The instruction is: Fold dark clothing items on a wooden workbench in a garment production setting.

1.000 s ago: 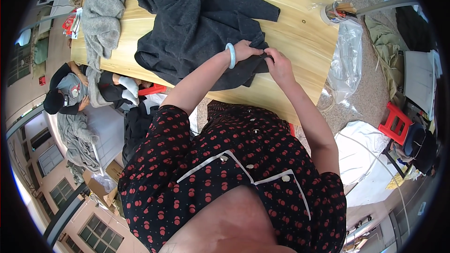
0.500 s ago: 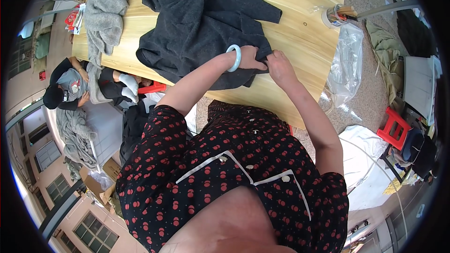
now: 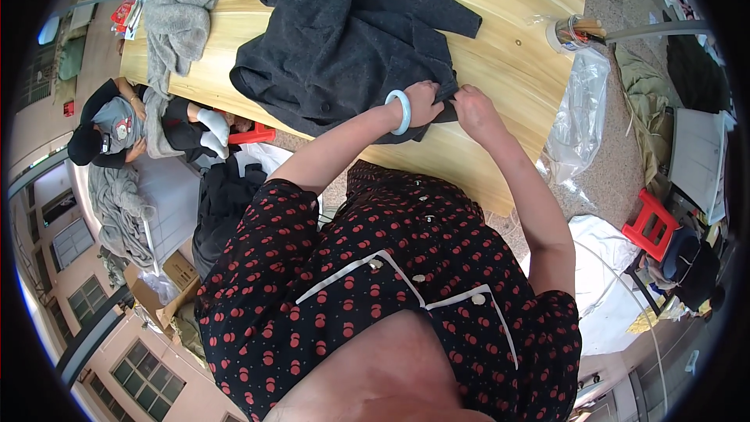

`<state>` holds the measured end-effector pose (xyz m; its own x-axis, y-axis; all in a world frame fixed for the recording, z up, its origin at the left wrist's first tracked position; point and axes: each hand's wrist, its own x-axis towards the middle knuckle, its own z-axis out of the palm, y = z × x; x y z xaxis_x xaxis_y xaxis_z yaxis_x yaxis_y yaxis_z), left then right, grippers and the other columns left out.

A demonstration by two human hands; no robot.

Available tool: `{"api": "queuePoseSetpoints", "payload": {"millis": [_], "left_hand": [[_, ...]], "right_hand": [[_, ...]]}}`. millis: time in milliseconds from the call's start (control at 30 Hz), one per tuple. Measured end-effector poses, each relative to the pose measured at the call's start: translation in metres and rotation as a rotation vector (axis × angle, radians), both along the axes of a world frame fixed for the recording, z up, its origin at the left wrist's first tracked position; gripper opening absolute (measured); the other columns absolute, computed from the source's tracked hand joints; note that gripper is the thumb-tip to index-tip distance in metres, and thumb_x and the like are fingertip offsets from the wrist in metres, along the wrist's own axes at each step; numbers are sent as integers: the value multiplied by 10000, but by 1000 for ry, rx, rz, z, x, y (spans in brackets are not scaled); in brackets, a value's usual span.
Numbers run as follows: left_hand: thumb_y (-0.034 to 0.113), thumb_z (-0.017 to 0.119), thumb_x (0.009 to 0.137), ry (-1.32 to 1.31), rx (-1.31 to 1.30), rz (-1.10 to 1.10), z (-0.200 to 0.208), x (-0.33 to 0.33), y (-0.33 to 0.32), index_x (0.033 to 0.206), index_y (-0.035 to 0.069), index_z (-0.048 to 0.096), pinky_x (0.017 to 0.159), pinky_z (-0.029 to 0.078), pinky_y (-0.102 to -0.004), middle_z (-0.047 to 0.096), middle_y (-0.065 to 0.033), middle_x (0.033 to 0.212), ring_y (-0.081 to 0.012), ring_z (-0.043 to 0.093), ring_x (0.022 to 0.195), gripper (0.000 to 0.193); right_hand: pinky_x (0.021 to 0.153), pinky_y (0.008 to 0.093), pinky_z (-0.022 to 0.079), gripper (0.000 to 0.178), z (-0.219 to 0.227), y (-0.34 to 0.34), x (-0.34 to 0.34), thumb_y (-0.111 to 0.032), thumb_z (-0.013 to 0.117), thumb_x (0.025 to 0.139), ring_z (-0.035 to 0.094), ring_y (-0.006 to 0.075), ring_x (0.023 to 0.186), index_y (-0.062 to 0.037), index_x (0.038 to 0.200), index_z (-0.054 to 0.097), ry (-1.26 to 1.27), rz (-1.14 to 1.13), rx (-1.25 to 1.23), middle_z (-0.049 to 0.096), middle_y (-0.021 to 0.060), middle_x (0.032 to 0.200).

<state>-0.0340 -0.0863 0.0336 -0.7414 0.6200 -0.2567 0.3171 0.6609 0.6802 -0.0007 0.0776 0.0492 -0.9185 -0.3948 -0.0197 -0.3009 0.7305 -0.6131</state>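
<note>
A dark grey knitted cardigan (image 3: pixel 336 55) lies bunched on the wooden table (image 3: pixel 516 78), with a button showing near its front edge. My left hand (image 3: pixel 424 104), below a pale blue bangle (image 3: pixel 400 112), is closed on the garment's right-hand edge. Close beside it, my right hand (image 3: pixel 475 112) pinches the same edge with fingers and thumb. A small fold of the knit runs between the two hands. The fingertips are partly hidden by the cloth and the backs of the hands.
A light grey knit (image 3: pixel 178 23) hangs over the table's left edge. A tub of tools (image 3: pixel 574 33) stands at the right edge, above a clear plastic bag (image 3: pixel 580 109). Another person (image 3: pixel 117 125) sits at the left with grey cloth. A red stool (image 3: pixel 652 225) is at the right.
The view has shifted slightly. Both hands still grip the cardigan's edge, and the left fingers have curled in more closely. The garment's lower edge shows a button now.
</note>
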Motion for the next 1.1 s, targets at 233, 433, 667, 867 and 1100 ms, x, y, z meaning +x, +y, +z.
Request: {"api": "queuePoseSetpoints", "payload": {"millis": [233,433,667,867,1100], "left_hand": [[114,559,676,122,42,-67,15,1,-3,780,-88,512,772,421,-378,534,-264,845,-380,516,841,233],[107,554,705,93,48,-205,25,-8,-14,846,-90,525,727,442,-342,551,-242,853,-334,546,826,245],[161,596,759,-563,282,97,43,-27,-27,982,-27,555,694,442,-240,613,-59,859,-96,540,762,295],[178,635,725,60,490,578,49,-19,-34,796,10,575,567,447,-259,582,-91,676,-158,558,606,192],[132,713,611,414,570,373,98,38,-55,786,11,575,637,424,-298,559,-91,753,-233,535,704,254]], "right_hand": [[674,390,417,85,5,2,2,-2,457,731,497,343,738,43,705,525,-4,15,-57,505,194,726],[713,335,427,125,21,2,-4,-57,499,753,526,297,793,43,820,535,-211,-76,-183,536,191,819],[768,240,396,378,19,7,-13,-152,586,774,497,115,886,6,1090,452,-933,-275,-934,525,63,1009],[739,223,417,255,50,-1,-15,-164,544,814,527,87,813,-7,1011,503,-1057,-250,-951,561,25,885],[775,234,418,268,120,-16,-17,-130,499,831,537,108,864,21,1051,480,-868,-136,-1045,559,61,982]]}}
